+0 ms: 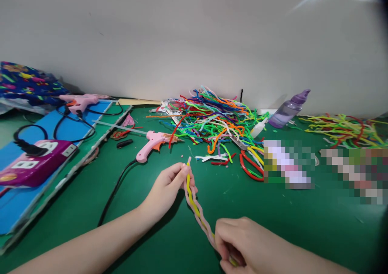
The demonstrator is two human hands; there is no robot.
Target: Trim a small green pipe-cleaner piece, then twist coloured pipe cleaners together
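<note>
Pink and yellow pipe cleaners (pixel 197 210) stretch diagonally between my two hands above the green table (pixel 169 241). Their upper ends are pinched between the thumb and fingers of my left hand (pixel 171 185), with short pink and yellow tips sticking out. Lower down, my right hand (pixel 239 241) is closed around the same strands, its fingers curled over them. The strands look wavy and lie close together, partly crossing. The lower ends are mostly hidden by my right hand.
A pink glue gun (pixel 148 146) with a black cord lies left of centre. Behind is a heap of colourful pipe cleaners (pixel 209 116). Red-handled scissors (pixel 250 167), a purple bottle (pixel 286 110) and a purple power strip (pixel 39 165) are also around.
</note>
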